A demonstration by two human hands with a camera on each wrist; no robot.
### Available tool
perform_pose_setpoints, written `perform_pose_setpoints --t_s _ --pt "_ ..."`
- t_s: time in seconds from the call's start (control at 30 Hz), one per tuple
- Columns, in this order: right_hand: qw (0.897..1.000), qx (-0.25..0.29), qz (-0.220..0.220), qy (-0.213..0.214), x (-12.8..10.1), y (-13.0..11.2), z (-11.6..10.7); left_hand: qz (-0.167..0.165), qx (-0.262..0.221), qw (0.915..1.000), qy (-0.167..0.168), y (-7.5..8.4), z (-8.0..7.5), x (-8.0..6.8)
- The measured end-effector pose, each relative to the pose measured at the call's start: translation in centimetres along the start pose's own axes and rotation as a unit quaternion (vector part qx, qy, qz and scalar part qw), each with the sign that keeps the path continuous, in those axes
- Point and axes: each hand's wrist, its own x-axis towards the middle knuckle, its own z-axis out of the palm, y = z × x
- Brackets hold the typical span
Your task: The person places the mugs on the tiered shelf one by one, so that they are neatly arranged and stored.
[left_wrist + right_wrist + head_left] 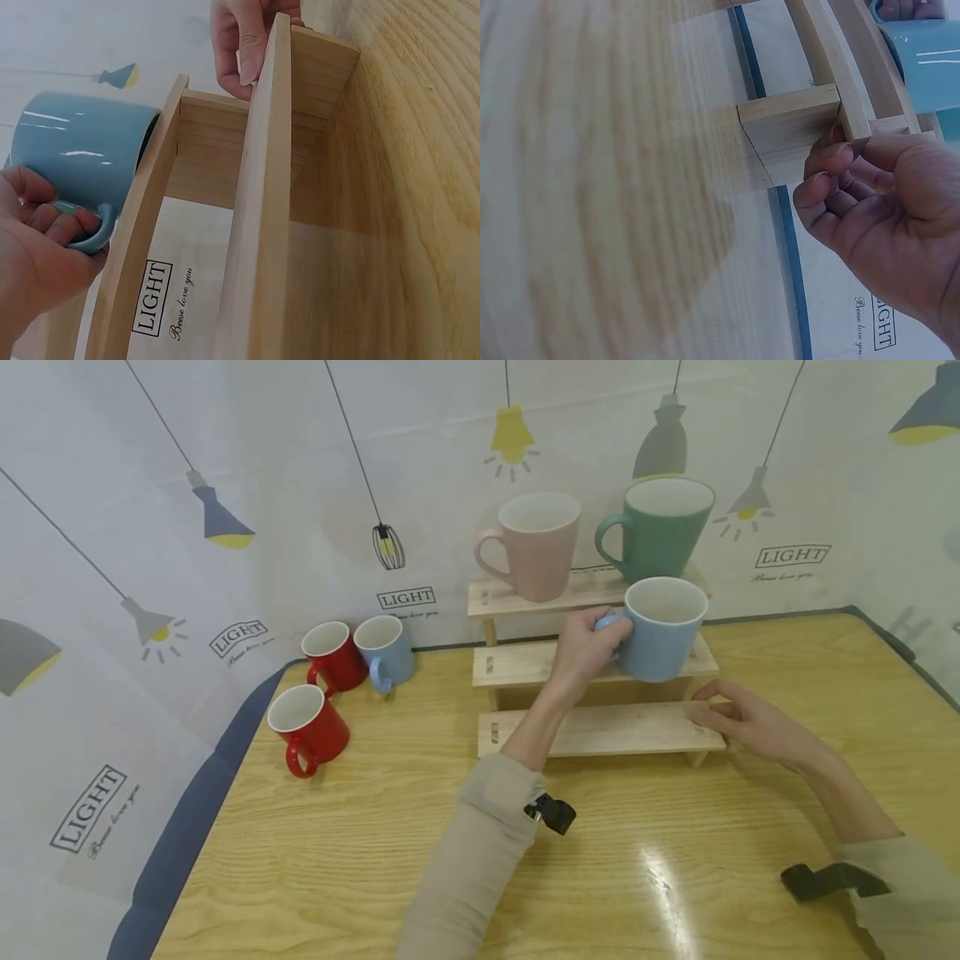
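Note:
My left hand (587, 653) grips the handle of a light blue mug (658, 639), its fingers curled through the loop in the left wrist view. The mug is upright, overlapping the middle step of a three-step wooden rack (600, 731) in the head view. With thumb and fingers, my right hand (738, 722) pinches the right end of the rack's lowest step, as the right wrist view shows closely. On the top step stand a pink mug (542, 552), handle to the left, and a green mug (667, 531), its handle also to the left.
Left of the rack, a red mug (313, 731) stands on the wooden table (360, 860) in front of another red mug (341, 662) and a second light blue mug (393, 652). A white cloth (300, 485) printed with lamps hangs behind the table.

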Motion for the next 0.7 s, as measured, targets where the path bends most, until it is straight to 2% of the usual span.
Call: perform_pose_setpoints --t_s 0.17,0.43,0.7 --pt "1.0 0.009 -0.001 -0.002 0.11 0.1 0.04 0.011 0.011 0.9999 -0.003 -0.11 0.15 0.32" --pt "1.0 0.006 0.004 -0.002 0.18 0.1 -0.03 0.009 0.041 0.999 -0.014 0.13 0.08 0.51" --pt "1.0 0.001 0.006 -0.006 0.15 0.01 -0.02 0.007 0.059 0.9973 -0.042 0.12 -0.49 0.29"
